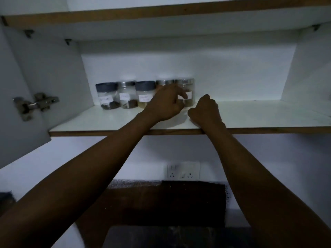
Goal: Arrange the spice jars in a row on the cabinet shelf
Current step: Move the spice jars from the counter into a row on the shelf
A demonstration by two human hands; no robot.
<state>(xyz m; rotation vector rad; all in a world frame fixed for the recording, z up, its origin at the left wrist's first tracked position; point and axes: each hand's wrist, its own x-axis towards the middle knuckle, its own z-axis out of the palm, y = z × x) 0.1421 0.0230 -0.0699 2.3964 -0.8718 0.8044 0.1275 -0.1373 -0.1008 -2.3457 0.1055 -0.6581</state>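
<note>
Several clear spice jars with white labels stand in a row at the back left of the white cabinet shelf (pixel 100 120). From the left come a dark-lidded jar (pixel 107 97), a silver-lidded jar (pixel 126 95) and another dark-lidded jar (pixel 144 94). My left hand (pixel 165 102) wraps around the fourth, silver-lidded jar (pixel 164 82) and hides its body. Its fingers reach across the label of the last silver-lidded jar (pixel 188 83). My right hand (pixel 206 110) is a closed fist resting on the shelf just right of the row, with nothing in it.
The shelf stretches bare to the right of the jars (pixel 259 113). An open cabinet door with a metal hinge (pixel 35 104) is at the left. Another shelf (pixel 161 13) runs overhead. Below are a wall socket (pixel 183 170) and a dark object (pixel 161 203) on the counter.
</note>
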